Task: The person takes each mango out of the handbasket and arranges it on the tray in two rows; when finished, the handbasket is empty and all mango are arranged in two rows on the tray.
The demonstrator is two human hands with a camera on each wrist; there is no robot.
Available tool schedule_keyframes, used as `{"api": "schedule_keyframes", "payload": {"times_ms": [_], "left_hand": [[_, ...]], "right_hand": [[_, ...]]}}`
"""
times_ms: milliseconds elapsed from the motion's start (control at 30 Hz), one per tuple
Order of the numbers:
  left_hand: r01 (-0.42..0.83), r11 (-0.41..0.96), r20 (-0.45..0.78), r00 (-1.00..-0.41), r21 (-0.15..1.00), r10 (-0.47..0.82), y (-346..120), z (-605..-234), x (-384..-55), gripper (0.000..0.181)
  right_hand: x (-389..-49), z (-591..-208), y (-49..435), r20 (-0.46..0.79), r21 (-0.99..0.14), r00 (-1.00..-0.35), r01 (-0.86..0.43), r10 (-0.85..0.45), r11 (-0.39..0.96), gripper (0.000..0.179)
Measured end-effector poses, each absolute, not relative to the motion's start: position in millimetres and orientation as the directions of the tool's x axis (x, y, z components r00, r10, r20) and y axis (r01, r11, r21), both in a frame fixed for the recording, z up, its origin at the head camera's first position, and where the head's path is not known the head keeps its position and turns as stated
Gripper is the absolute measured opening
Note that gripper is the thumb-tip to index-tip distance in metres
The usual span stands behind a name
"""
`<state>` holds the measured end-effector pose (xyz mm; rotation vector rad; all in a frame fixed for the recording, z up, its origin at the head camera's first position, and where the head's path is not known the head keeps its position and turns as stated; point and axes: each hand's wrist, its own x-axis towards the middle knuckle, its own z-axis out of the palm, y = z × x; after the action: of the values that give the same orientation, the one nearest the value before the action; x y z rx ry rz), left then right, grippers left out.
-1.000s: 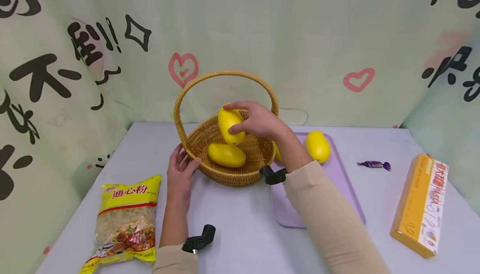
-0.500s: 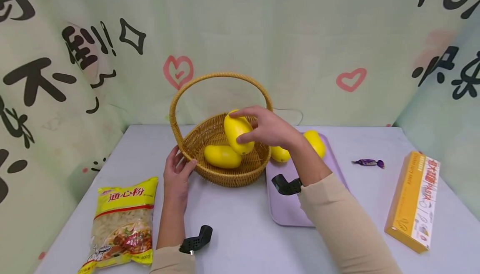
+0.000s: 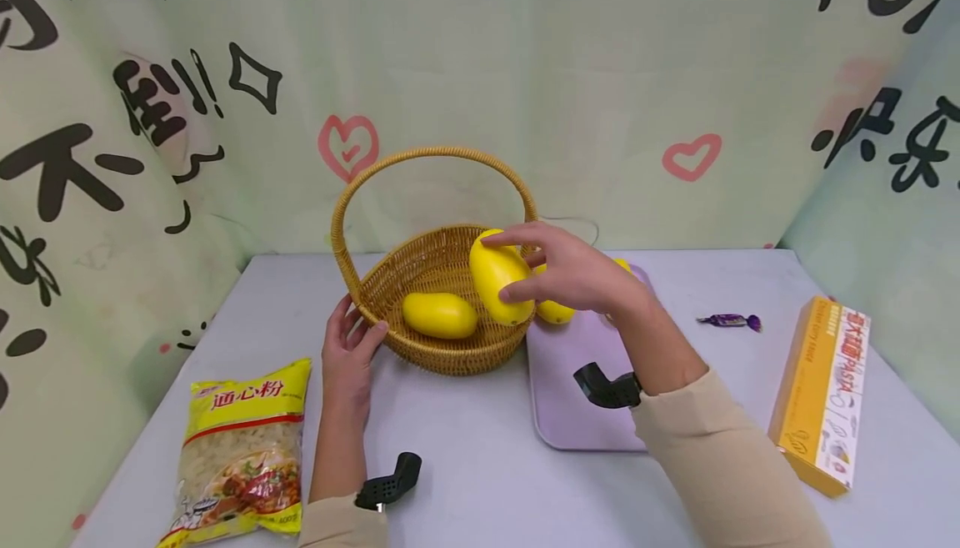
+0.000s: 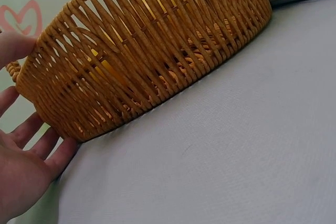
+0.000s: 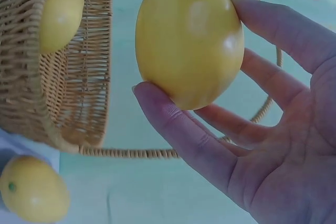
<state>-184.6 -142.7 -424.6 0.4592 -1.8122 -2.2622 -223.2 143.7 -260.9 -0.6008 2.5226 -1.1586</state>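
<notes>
My right hand (image 3: 573,268) pinches a yellow mango (image 3: 495,281) between thumb and fingers, over the right side of the wicker basket (image 3: 450,362). The right wrist view shows a green stem nub on this held mango (image 5: 191,40). A second mango (image 3: 440,315) lies on its side inside the basket. At the basket's left side, my left hand (image 3: 348,360) holds on with the thumb at the rim and the fingers against the outer wall, as the left wrist view also shows. The tall handle arches above the basket.
Right of the basket is a purple tray (image 3: 585,414) with a mango (image 3: 555,312) and another mostly hidden behind my right arm. A wrapped candy (image 3: 730,321) and a yellow pasta box (image 3: 821,398) lie farther right. A macaroni bag (image 3: 243,452) lies at left.
My right hand has moved the held mango rightward and slightly lower, from above the other mango to the basket's right side. My left hand stays at the basket. The view has shifted slightly.
</notes>
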Motion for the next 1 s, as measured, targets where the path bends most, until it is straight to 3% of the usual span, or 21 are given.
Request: {"api": "schedule_keyframes", "payload": {"times_ms": [233,567,1000], "left_hand": [[-0.031,-0.206,-0.104,-0.930,0.978,-0.352,-143.0,-424.0,-184.3,0.075],[-0.039,-0.209,-0.114,-0.928,0.977,-0.356,-142.8,-424.1,-184.0,0.074],[-0.036,-0.225,-0.114,-0.932,0.974,-0.343,-142.7,-422.9,-183.0,0.075]], "right_hand": [[-211.9,-257.3,168.0,-0.040,-0.713,-0.873,-0.315,-0.486,0.626,0.065],[-192.4,-269.2,184.5,-0.044,-0.660,-0.895,-0.308,-0.444,0.685,0.064],[-175.0,-300.4,214.8,-0.043,-0.686,-0.909,-0.275,-0.415,0.673,0.061]]}}
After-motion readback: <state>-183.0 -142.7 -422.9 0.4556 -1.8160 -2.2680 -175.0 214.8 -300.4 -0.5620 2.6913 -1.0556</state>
